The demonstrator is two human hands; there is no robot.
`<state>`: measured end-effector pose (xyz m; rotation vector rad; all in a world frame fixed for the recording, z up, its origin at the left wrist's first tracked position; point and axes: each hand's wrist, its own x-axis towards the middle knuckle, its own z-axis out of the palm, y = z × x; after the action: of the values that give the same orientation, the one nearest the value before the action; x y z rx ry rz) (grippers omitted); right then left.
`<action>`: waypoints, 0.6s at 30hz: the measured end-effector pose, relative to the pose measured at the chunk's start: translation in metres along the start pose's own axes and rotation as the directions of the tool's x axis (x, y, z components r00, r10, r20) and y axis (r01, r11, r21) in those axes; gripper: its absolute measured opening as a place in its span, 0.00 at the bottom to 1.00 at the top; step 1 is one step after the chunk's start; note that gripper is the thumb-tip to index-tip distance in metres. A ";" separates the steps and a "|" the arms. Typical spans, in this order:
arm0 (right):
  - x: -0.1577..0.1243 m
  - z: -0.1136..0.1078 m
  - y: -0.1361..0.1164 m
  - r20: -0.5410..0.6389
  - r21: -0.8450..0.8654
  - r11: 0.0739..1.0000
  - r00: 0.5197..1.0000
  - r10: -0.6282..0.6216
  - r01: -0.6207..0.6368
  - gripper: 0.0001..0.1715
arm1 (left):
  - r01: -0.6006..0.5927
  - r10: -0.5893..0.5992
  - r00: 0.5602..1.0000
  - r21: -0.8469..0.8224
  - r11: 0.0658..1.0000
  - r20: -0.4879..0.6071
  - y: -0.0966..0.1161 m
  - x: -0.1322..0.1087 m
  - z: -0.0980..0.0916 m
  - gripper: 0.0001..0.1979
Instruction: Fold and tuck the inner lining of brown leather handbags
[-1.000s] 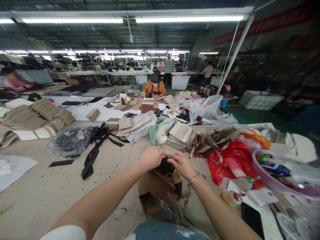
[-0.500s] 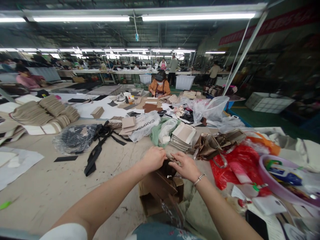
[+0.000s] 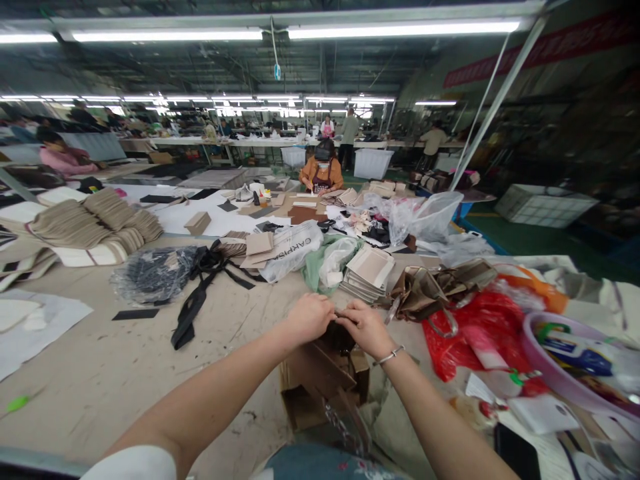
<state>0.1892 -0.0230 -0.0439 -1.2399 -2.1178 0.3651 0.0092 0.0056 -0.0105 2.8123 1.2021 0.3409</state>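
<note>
In front of my body, a brown leather-like bag [image 3: 320,367] with a metal chain [image 3: 340,423] hangs below my hands. My left hand [image 3: 313,317] is closed on the far upper edge of the bag, fingers curled. Right beside it, my right hand [image 3: 366,325], with a bracelet at the wrist, pinches the same edge. The two hands' fingertips almost meet, hiding the exact part they grip. Under the bag is an open cardboard box [image 3: 300,408], partly covered by it.
Beyond my hands lie a stack of beige panels [image 3: 369,270] and a green plastic bag [image 3: 315,260]. Black straps [image 3: 193,313] lie to the left. Brown bag pieces [image 3: 420,293], a red plastic bag [image 3: 475,327] and a purple basin [image 3: 533,340] crowd the right. A co-worker [image 3: 321,175] sits opposite.
My right hand has moved slightly left and its fingers have closed together on the bag's edge beside my left hand. The left hand stays nearly in place.
</note>
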 end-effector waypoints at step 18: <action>-0.003 0.003 0.001 -0.051 -0.019 0.999 0.997 -0.051 0.050 0.15 | 0.028 -0.017 0.999 -0.207 0.978 0.052 -0.038 -0.012 -0.011 0.08</action>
<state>0.1883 -0.0246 -0.0478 -1.1905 -2.1085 0.2896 -0.0276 0.0230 -0.0078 2.6120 1.1168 0.3694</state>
